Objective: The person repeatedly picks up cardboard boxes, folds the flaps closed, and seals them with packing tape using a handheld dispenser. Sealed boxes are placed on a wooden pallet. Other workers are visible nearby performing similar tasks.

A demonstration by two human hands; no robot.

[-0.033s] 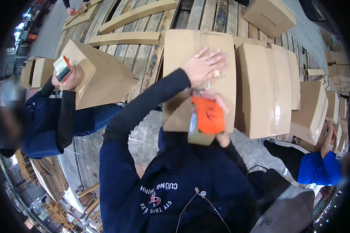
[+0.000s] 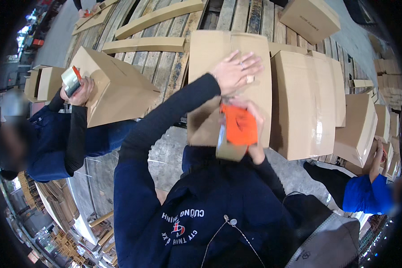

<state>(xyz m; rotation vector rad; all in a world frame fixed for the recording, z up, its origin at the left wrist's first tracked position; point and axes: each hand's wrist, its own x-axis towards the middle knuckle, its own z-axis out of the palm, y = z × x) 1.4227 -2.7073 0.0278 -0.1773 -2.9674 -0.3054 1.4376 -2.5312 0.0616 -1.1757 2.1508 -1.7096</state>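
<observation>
A closed cardboard box [image 2: 205,56] stands before me at the pallet's near edge. My left hand [image 2: 236,73] lies flat on its top, fingers spread, with a ring on one finger. Just nearer to me, my right hand [image 2: 257,117] is wrapped round a tape dispenser [image 2: 240,127] with an orange body and a wide roll of tape. The dispenser is over the near part of the box top, close to the left wrist. Its front end is blurred, so I cannot tell how the tape meets the cardboard.
More boxes [image 2: 301,102] stand close on the right. Wooden pallets [image 2: 165,67] stretch beyond, bearing long cardboard strips [image 2: 145,44] and another box [image 2: 310,20]. A co-worker on the left holds a tape dispenser [image 2: 71,80] at a box [image 2: 116,85]. Another person in blue [image 2: 366,192] works at right.
My right hand and the tape dispenser have moved slightly away from my body. The box has shifted a little the same way, with my left hand still flat on it.
</observation>
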